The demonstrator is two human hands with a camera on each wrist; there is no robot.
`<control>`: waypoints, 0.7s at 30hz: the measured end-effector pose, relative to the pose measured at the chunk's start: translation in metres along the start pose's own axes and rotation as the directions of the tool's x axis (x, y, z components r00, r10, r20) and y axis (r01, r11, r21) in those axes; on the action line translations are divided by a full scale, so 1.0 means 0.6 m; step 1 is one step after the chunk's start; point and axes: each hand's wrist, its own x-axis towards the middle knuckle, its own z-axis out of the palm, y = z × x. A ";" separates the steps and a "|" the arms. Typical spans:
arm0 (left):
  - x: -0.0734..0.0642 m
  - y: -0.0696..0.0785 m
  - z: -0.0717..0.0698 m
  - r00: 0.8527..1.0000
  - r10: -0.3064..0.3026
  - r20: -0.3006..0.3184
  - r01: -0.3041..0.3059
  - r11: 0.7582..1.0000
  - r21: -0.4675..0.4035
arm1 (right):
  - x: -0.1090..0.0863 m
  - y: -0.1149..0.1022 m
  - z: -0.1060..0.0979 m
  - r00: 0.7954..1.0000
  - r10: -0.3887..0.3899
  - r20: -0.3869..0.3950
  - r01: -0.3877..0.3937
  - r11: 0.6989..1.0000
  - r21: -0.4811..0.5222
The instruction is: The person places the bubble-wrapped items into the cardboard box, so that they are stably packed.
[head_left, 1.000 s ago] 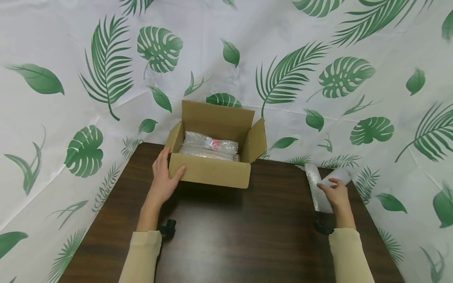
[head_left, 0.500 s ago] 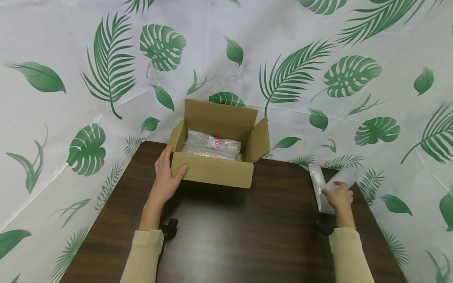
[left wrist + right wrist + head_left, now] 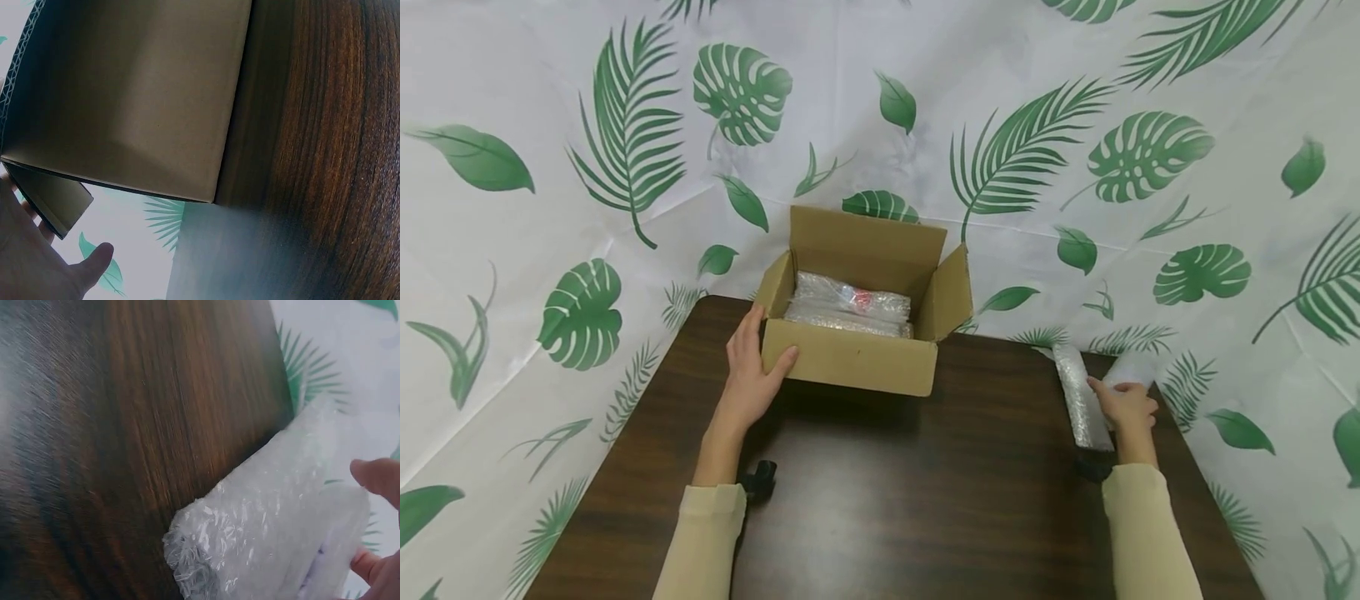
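An open cardboard box (image 3: 850,360) stands near the back of the table, with clear bubble-wrapped packets (image 3: 842,323) inside, one bearing a red mark. My left hand (image 3: 749,375) rests at its front left corner, thumb on the front flap and fingers along the left side. Two more bubble-wrapped things lie at the back right: a long packet (image 3: 1081,400) and a paler one (image 3: 1133,368). Over the paler one is my right hand (image 3: 1129,408), thumb toward the long packet. In the right wrist view its digits are apart beside the bubble wrap (image 3: 262,519), with a purple mark showing through.
The dark wood table (image 3: 880,500) ends just behind the packets. A white cloth with green leaves (image 3: 1000,167) hangs around its back and sides. The box's back flap (image 3: 865,233) and right flap (image 3: 951,287) stand up.
My right hand has moved slightly right over the paler packet, which is now partly hidden. More of the long packet shows. The left hand stays at the box; the view shifts a little.
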 end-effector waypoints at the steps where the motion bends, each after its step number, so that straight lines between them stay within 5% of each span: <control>1: 0.000 0.000 -0.001 1.000 -0.001 0.003 0.001 1.000 -0.005 | 0.006 0.000 0.000 1.000 0.015 -0.004 -0.015 1.000 0.000; 7: -0.002 0.003 -0.005 1.000 -0.007 0.028 0.008 1.000 -0.029 | 0.033 0.003 -0.001 0.996 0.090 -0.003 -0.090 0.996 0.006; 13: -0.001 0.005 -0.008 0.999 -0.018 0.033 0.019 0.999 -0.032 | 0.048 0.010 -0.009 0.999 0.046 0.002 -0.045 0.997 -0.055; 17: -0.001 0.005 -0.006 0.999 -0.016 0.038 0.017 0.999 -0.032 | 0.046 0.022 -0.017 0.998 0.047 -0.041 -0.044 0.996 0.076; 21: -0.001 0.005 -0.006 0.999 -0.015 0.040 0.017 0.999 -0.030 | 0.043 0.030 -0.028 0.992 0.095 -0.086 -0.070 0.964 0.258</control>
